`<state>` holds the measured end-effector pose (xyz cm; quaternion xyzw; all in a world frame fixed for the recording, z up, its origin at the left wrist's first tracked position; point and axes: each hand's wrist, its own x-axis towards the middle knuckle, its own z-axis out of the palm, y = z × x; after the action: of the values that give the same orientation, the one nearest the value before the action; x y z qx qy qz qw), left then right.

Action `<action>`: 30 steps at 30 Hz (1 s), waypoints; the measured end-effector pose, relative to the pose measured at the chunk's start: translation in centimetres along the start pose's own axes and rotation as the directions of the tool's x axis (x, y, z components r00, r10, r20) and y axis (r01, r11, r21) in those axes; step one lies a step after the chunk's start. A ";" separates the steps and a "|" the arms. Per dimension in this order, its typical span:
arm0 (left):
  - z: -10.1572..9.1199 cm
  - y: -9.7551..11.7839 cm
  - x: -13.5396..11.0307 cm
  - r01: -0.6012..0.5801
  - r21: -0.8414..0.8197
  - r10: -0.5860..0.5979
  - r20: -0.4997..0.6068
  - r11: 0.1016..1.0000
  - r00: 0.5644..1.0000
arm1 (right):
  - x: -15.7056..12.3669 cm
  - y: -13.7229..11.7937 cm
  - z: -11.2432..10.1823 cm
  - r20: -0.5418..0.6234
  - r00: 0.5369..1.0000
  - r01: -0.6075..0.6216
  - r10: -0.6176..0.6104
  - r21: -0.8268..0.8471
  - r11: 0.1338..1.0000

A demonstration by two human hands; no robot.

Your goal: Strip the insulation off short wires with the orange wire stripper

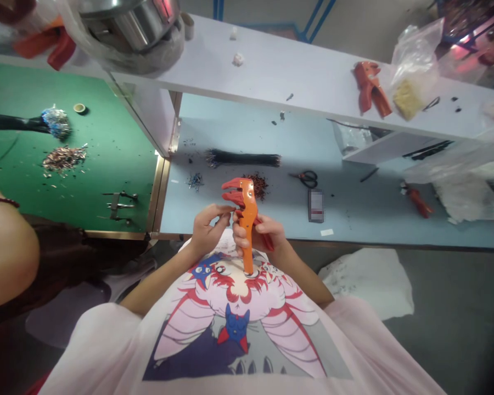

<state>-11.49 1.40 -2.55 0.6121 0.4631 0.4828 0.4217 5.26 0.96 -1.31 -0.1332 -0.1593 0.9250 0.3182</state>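
An orange wire stripper (248,225) with red jaws is held upright in front of my chest. My right hand (267,230) is closed around its handles, the jaws pointing up and to the left. Beside the tool, my left hand (211,227) is closed in a pinch, its fingertips close to the base of the jaws. What those fingertips hold, if anything, is too small to make out. Behind the stripper lies a pile of copper-coloured bits (258,186), partly hidden by it. Farther back on the blue bench lies a bundle of black wires (245,158).
Scissors (307,178) and a phone-like dark rectangle (316,206) lie right of the pile. Loose silvery bits (195,181) are at left. A shelf (271,60) above holds another wire stripper (370,89). A person's arm (8,247) is at the green bench (119,137).
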 end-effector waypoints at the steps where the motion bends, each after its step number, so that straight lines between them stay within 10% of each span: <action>1: 0.0 0.0 0.0 -0.017 0.028 0.017 0.006 0.999 1.000 | -0.1 0.1 -0.1 -0.001 1.000 0.004 -0.004 -0.001 1.000; 30: 1.0 -0.6 1.6 -0.230 0.192 0.211 0.113 0.954 0.971 | -0.3 -0.1 -0.9 -0.060 0.995 0.074 -0.075 -0.019 0.997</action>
<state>-10.41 3.05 -2.97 0.7213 0.4190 0.4484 0.3209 5.85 1.06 -2.00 -0.1578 -0.1621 0.9067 0.3560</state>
